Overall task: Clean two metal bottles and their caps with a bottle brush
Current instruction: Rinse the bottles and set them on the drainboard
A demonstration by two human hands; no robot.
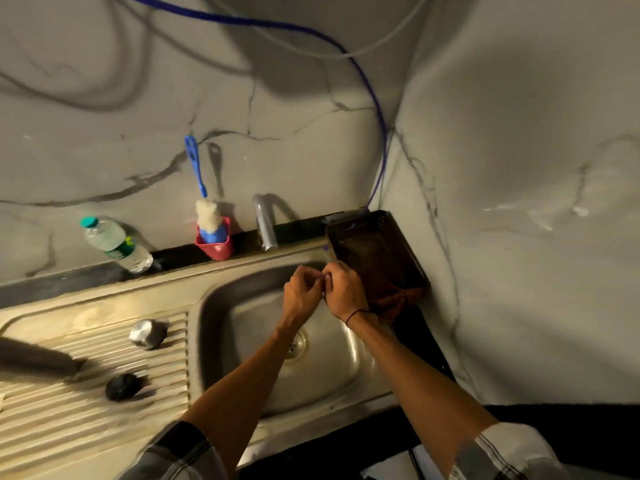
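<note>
Wall (519,168) of veined marble fills the back and right, crossed by a blue cord (377,109) and a pale hose (346,55). Below it the steel sink (249,327) sits in the desk (571,441), its ribbed drainer (86,407) to the left. A dark bottle (38,358) lies on the drainer, long axis roughly left to right, one end pointing right; its other end is cut off by the frame edge, and blur hides its detail. A brown tray (391,258) stands in the corner, right of the tap (265,221). The brush (199,181) stands nearly upright in a red cup (216,247) behind the sink, blue handle up, white bristles down. A clear plastic bottle (116,244) with a teal lid leans against the wall; its green label is too blurred to read. Two caps rest on the drainer: a silver cap (145,334) and, nearer, a black cap (121,386), well apart. Over the basin the left hand (303,294) and right hand (344,292) meet, fingers curled and touching. Whether either grip holds something I cannot tell.
</note>
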